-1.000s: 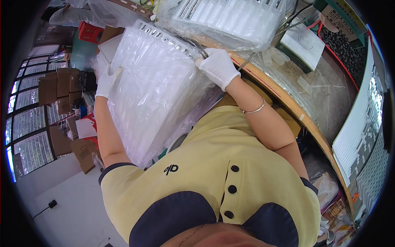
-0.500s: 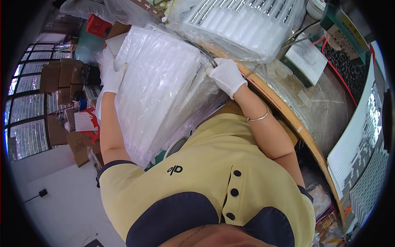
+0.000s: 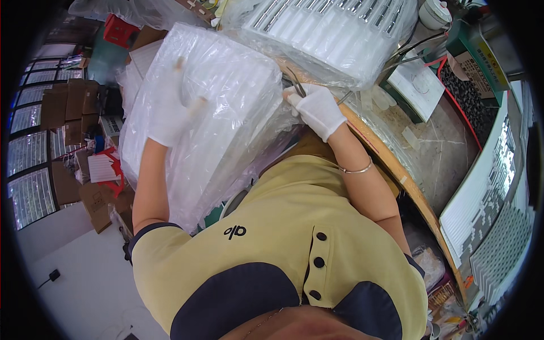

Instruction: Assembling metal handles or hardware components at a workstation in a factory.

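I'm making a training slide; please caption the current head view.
Gloved left hand spread over a plastic-wrapped white bundle, gloved right hand holding a slim metal tool beside it.

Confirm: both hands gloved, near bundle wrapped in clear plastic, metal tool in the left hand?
Wrong hand: the head view shows the metal tool in the right hand; the left hand is open at the near bundle. The rest stands: both hands gloved, near bundle in clear plastic.

red bin (image 3: 119, 32) — upper left | cardboard boxes (image 3: 75, 107) — stacked near windows (image 3: 33, 146) | white lidded pot (image 3: 434, 16), upper right
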Motion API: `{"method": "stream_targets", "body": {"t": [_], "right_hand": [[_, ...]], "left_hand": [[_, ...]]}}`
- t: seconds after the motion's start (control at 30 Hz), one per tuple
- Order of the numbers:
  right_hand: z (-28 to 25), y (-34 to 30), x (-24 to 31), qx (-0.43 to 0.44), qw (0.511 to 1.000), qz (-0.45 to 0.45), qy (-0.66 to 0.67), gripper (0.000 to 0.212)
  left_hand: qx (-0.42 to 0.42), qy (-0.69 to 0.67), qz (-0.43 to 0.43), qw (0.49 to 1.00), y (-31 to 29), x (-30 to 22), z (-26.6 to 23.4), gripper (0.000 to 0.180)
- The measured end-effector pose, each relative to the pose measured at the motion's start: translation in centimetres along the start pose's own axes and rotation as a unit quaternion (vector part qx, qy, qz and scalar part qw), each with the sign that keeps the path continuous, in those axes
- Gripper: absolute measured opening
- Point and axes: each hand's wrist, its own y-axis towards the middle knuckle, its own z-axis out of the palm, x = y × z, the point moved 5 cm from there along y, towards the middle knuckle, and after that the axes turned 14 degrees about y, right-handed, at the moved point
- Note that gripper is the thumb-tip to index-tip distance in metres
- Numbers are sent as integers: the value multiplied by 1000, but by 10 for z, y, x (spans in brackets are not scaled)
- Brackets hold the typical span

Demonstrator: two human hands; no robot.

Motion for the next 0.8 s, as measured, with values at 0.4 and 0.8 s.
{"method": "stream_targets", "body": {"t": [0.4, 0.8], "right_hand": [[-14, -7, 4, -14, 998, -45, 41, 15], [-121, -113, 9, -135, 981, -136, -20, 42]], "left_hand": [[129, 91, 83, 984, -27, -30, 13, 96], [-66, -118, 30, 990, 57, -59, -7, 58]]}}
